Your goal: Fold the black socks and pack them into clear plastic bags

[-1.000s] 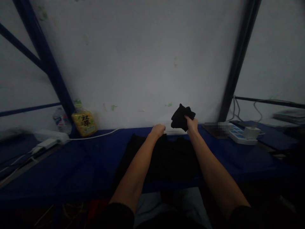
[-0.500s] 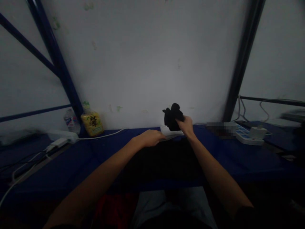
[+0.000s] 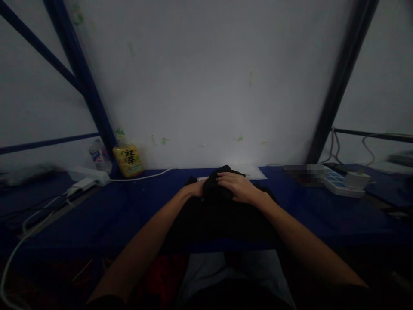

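Note:
A bunched black cloth (image 3: 220,183) lies at the far end of a flat black garment (image 3: 219,221) on the blue tabletop (image 3: 322,215). My right hand (image 3: 237,187) lies over the bunch, fingers curled onto it. From the left, my left hand (image 3: 195,188) meets the bunch, its fingertips hidden against the dark fabric. The two hands nearly touch. In the dim light, the garment's edges and folds are hard to make out.
A yellow-labelled plastic bottle (image 3: 128,160) and a clear bottle (image 3: 100,156) stand by the wall at left. A white power strip (image 3: 343,185) with a plug lies at right. White cables run along the table. Blue metal posts (image 3: 87,86) frame the wall.
My right hand has come down from the air, bringing the black bunch onto the garment. My left hand has moved right to meet it.

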Available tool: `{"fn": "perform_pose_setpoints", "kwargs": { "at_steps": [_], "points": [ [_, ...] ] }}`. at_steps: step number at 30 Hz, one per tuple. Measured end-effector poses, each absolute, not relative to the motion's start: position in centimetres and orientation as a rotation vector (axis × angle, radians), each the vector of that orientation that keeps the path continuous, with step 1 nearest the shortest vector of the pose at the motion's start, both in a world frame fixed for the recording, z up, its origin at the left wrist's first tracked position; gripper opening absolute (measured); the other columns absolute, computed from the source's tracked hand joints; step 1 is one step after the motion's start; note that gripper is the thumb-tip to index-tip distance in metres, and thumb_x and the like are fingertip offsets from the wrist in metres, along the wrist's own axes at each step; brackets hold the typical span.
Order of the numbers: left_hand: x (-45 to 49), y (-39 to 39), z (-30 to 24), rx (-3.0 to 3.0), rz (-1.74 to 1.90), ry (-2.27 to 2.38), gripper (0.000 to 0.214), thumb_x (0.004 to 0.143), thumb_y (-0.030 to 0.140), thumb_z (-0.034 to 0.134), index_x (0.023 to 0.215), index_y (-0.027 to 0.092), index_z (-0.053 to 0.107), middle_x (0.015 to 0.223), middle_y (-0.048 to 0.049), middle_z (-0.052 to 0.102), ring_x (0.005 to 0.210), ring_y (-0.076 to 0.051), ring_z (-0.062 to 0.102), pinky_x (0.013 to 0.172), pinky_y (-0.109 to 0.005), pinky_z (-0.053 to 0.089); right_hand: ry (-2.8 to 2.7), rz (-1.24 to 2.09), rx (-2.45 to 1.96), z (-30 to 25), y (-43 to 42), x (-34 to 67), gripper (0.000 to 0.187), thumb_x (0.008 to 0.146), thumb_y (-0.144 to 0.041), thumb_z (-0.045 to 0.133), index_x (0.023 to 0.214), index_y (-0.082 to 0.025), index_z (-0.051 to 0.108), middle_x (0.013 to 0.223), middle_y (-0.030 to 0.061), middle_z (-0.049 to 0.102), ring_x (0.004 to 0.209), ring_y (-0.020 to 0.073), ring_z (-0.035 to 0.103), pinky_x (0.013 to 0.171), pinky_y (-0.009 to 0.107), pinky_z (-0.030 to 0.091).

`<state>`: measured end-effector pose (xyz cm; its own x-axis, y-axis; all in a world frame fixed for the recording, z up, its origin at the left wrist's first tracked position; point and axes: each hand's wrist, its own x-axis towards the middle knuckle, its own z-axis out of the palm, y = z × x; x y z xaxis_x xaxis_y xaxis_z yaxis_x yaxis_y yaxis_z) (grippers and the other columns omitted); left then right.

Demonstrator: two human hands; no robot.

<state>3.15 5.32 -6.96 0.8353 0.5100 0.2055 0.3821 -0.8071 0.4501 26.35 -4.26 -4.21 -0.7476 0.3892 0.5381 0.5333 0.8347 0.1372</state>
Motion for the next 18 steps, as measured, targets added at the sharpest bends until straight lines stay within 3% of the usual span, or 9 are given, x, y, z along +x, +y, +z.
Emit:
{"fn": "perform_pose_setpoints", "kwargs": {
  "at_steps": [3, 6, 13, 18],
  "points": [
    [3.8, 4.6, -6.0, 2.550, 0.518, 0.537, 0.077, 0.072, 0.021, 0.067, 0.142, 0.015, 0.034, 0.142, -0.0140, 0.045, 0.127, -0.027, 0.046, 0.105, -0.041, 0.038, -2.632, -0.438, -0.558, -4.8, -5.3, 26.2, 0.044, 0.072, -0.013, 0.059, 0.116, -0.012, 0.061, 0.135, 0.0143, 0.052, 0.136, 0.0271, 0.032, 0.112, 0.045, 0.028],
    [4.3, 3.6, -5.4, 2.577, 0.481, 0.402, 0.087, 0.073, 0.021, 0.066, 0.148, 0.016, 0.023, 0.151, -0.0150, 0.029, 0.138, -0.028, 0.031, 0.113, -0.044, 0.027, -2.701, -0.389, -0.587, -5.5, -5.6, 25.8, 0.046, 0.071, -0.010, 0.059, 0.116, -0.011, 0.059, 0.133, 0.0152, 0.052, 0.131, 0.0264, 0.040, 0.110, 0.041, 0.032],
    [4.5, 2.4, -4.9, 2.789, 0.379, 0.386, 0.091, 0.070, 0.015, 0.063, 0.149, 0.016, 0.018, 0.153, -0.0147, 0.024, 0.140, -0.028, 0.026, 0.115, -0.044, 0.021, -2.616, -0.232, -1.002, -6.5, -4.1, 25.4, 0.053, 0.073, -0.005, 0.051, 0.124, -0.015, 0.054, 0.127, 0.0122, 0.058, 0.118, 0.0221, 0.053, 0.100, 0.033, 0.042],
    [6.2, 0.7, -4.1, 3.077, 0.297, 0.599, 0.100, 0.061, -0.001, 0.056, 0.149, 0.023, 0.014, 0.154, -0.0098, 0.024, 0.140, -0.026, 0.024, 0.112, -0.044, 0.021, -2.491, -0.410, -1.357, -7.1, -2.8, 23.9, 0.048, 0.079, -0.006, 0.048, 0.127, -0.004, 0.053, 0.128, 0.0211, 0.056, 0.120, 0.0260, 0.052, 0.103, 0.036, 0.038]
  ]
}}
